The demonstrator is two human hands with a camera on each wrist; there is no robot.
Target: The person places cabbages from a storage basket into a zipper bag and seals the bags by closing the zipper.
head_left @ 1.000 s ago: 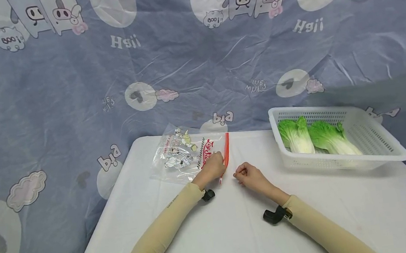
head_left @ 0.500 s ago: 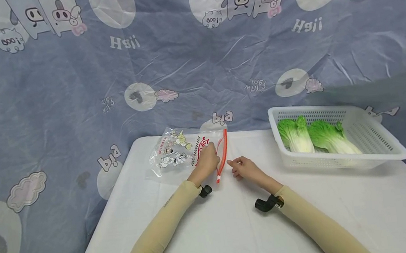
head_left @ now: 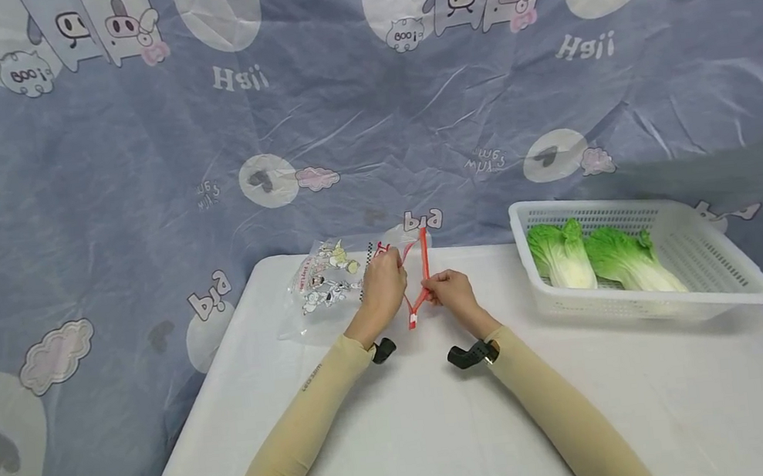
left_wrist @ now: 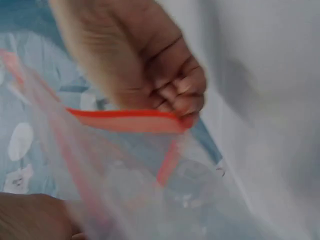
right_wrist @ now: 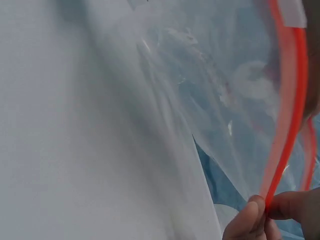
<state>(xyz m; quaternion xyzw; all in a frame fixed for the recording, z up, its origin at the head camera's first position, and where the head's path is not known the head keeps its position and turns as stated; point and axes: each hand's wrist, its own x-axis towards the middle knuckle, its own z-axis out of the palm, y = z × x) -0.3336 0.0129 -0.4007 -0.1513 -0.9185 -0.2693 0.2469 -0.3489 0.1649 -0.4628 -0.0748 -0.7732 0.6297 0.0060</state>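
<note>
A clear zip-top bag [head_left: 326,282] with printed cartoon figures lies on the white table, its orange-edged mouth spread apart. My left hand [head_left: 384,284] holds one side of the mouth with curled fingers, partly hidden in the left wrist view. Across the gap, my right hand [head_left: 452,293] pinches the other orange zip strip [right_wrist: 290,115] between thumb and fingers, as the right wrist view shows. A white slider [head_left: 413,318] sits at the near end of the zip. The left wrist view is blurred, with the right hand [left_wrist: 150,60] at its top.
To the right stands a white perforated basket [head_left: 647,303]. Inside lie two leafy cabbages, one on the left [head_left: 565,257] and one beside it [head_left: 631,262]. A patterned blue cloth [head_left: 341,118] hangs behind the table [head_left: 444,433].
My right hand has moved left and away from me, and now pinches the zip strip. My left hand has shifted slightly away from me. The bag's mouth has widened.
</note>
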